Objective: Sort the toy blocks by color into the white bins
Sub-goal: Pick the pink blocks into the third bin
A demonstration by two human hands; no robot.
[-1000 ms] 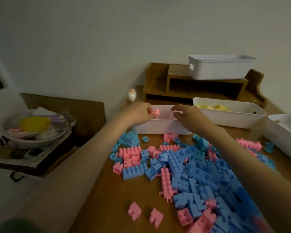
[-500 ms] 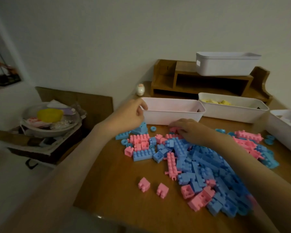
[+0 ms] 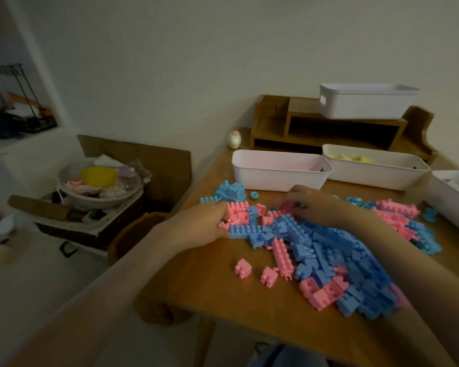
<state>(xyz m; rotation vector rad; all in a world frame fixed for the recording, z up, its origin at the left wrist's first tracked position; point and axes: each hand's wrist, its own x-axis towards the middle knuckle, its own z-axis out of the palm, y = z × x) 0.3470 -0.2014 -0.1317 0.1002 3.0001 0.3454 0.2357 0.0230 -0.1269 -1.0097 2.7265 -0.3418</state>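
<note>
A heap of blue and pink toy blocks [image 3: 329,247] covers the wooden table [image 3: 223,300]. My left hand [image 3: 196,229] lies at the heap's left edge, its fingers and thumb closing round a small pink block [image 3: 224,225] beside a pink block cluster [image 3: 239,211]. My right hand [image 3: 321,205] rests on the heap's far side, fingers curled over a pink block [image 3: 286,206]. Just behind the hands stands a white bin [image 3: 278,177], its contents hidden. To its right, a second white bin [image 3: 376,177] holds yellow blocks. Part of another white bin [image 3: 451,200] shows at the right edge.
Two loose pink blocks [image 3: 243,268] [image 3: 268,276] lie near the table's front. A big blue piece [image 3: 231,192] sits before the left bin. A wooden shelf [image 3: 273,123] at the back carries another white bin [image 3: 366,107]. A cluttered basket [image 3: 98,192] stands left of the table.
Both hands left the near white bin and came down to the pile; the left hand moved from the bin's corner to the pink cluster. The view has shifted right and back.
</note>
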